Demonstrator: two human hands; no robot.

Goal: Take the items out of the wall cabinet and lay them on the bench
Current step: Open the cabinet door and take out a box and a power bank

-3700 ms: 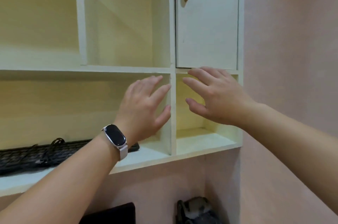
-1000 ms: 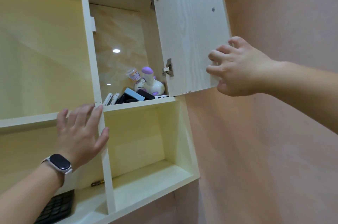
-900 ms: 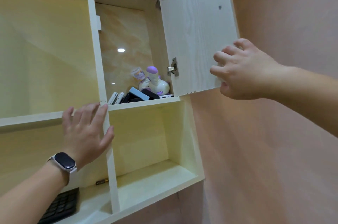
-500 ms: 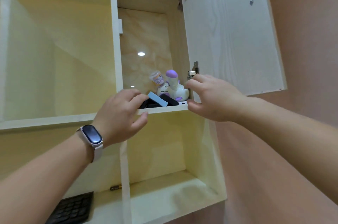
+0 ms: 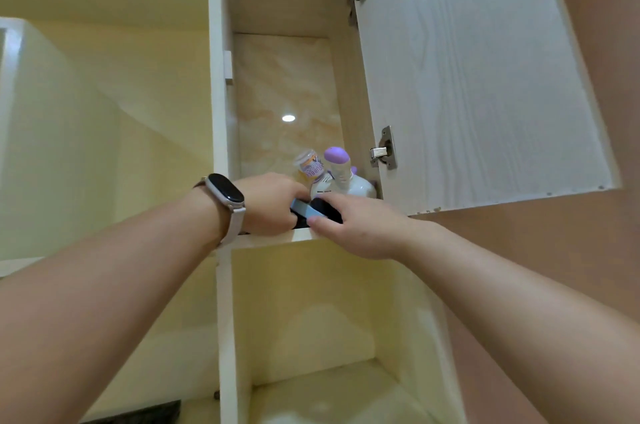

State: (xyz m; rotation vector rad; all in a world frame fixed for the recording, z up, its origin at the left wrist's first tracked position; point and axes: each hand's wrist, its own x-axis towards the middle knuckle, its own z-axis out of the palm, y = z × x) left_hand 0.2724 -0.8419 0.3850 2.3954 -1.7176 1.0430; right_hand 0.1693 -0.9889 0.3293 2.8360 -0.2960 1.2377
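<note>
The wall cabinet's door (image 5: 467,77) stands swung open to the right. On its shelf (image 5: 273,237) lie a flat blue box (image 5: 304,209) and a black item (image 5: 327,210), with a white bottle with a purple cap (image 5: 337,169) and a small labelled jar (image 5: 309,165) behind them. My left hand (image 5: 266,205), with a watch on the wrist, reaches in over the items beside the blue box; its fingertips are hidden. My right hand (image 5: 360,226) pinches the black item between forefinger and thumb at the shelf's front edge.
Below the shelf is an open cubby (image 5: 329,337). A white divider (image 5: 225,319) separates it from open shelving on the left. A black keyboard corner (image 5: 138,415) shows at the bottom left. A pink wall (image 5: 571,268) lies to the right.
The door was shut, then my right hand swung it open and let go. Both hands have since reached onto the shelf, and my right hand has taken hold of the black item.
</note>
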